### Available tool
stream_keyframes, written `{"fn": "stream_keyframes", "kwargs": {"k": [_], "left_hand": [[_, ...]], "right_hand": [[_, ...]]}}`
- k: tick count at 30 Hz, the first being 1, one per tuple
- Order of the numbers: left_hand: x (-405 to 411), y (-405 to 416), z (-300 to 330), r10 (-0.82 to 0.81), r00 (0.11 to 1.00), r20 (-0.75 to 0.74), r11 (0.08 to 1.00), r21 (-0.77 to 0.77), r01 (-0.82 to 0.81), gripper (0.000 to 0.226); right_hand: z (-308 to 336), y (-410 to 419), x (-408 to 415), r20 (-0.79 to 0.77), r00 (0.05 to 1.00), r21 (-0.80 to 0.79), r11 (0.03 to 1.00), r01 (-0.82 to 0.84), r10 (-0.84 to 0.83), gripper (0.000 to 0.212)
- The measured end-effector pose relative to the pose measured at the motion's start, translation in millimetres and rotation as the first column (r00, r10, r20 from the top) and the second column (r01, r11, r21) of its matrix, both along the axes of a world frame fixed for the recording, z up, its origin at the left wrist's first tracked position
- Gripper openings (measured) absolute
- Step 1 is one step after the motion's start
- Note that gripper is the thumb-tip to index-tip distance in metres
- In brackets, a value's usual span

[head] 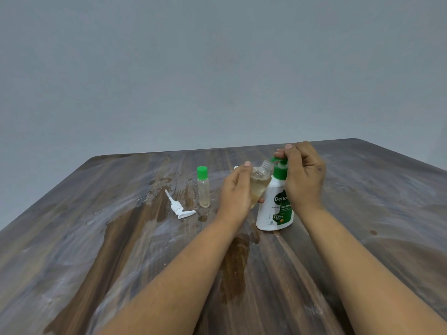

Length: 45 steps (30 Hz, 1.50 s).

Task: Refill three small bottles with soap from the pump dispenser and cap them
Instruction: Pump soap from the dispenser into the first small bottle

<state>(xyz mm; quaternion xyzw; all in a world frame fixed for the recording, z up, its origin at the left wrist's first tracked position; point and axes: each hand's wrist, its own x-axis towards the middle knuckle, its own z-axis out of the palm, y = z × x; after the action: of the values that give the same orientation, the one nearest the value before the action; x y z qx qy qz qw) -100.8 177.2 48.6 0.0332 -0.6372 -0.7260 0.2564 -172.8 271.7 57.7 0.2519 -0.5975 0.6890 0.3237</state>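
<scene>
Left hand (235, 192) wrapped round a small clear bottle (258, 183), thumb along its near side, fingers curled behind; held tilted, open threaded neck leaned right against the green spout of the pump dispenser (275, 204). Roughly half full of pale amber soap, by the look of it. Right hand (302, 175) curled over the pump head, fingertips (281, 153) on top of the green nozzle, apparently pressing down. Dispenser standing upright toward the far right part of the table (387, 238), right of the middle and nearer the far edge than the near one.

Just left of the left hand, a second small bottle (203, 187) upright, green cap on, holding only a little pale liquid at the bottom. Further left, a loose white pump part (179, 207) flat on the wet wood. A bit of something white behind the left thumb, too hidden to name. Puddles and droplets across the far left of the table; a darker wet streak running toward the near edge.

Judged light, thin-walled, likely squeezable, and probably slick with soap: best gripped round the mid-body, firmly but without crushing, neck kept under the spout. Dispenser heavier and stable, though liable to skate on the wet surface under an off-centre push
</scene>
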Motion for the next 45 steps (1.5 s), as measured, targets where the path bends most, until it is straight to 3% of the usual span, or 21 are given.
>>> {"fn": "stream_keyframes", "kwargs": {"k": [5, 12, 21, 29, 36, 45], "left_hand": [[-0.5, -0.8, -0.9, 0.001, 1.0, -0.008, 1.0, -0.022, -0.001, 0.037], [-1.0, 0.6, -1.6, 0.01, 1.0, -0.025, 1.0, -0.021, -0.011, 0.039], [-1.3, -0.6, -3.2, 0.031, 1.0, 0.002, 0.999, -0.035, -0.03, 0.039], [-0.4, 0.1, -1.5, 0.004, 1.0, 0.001, 1.0, -0.011, -0.004, 0.038], [0.4, -0.1, -0.3, 0.012, 1.0, -0.001, 1.0, -0.027, -0.012, 0.039], [-0.4, 0.2, -1.7, 0.003, 1.0, -0.008, 1.0, -0.019, -0.003, 0.039]], "right_hand": [[-0.2, -0.2, 3.7, 0.003, 0.999, -0.067, 0.997, -0.034, 0.035, 0.031], [-1.3, 0.7, 0.8, -0.037, 0.999, 0.022, 0.999, 0.03, -0.029, 0.028], [-5.1, -0.1, -0.8, -0.092, 0.996, -0.018, 1.0, 0.019, -0.02, 0.026], [-6.0, -1.0, -3.1, -0.115, 0.993, 0.085, 0.996, 0.037, -0.027, 0.024], [-9.4, -1.5, -2.5, -0.163, 0.984, 0.077, 0.994, 0.081, -0.067, 0.023], [-8.9, -0.5, -4.5, -0.117, 0.992, 0.093, 0.994, 0.059, -0.048, 0.026]]}}
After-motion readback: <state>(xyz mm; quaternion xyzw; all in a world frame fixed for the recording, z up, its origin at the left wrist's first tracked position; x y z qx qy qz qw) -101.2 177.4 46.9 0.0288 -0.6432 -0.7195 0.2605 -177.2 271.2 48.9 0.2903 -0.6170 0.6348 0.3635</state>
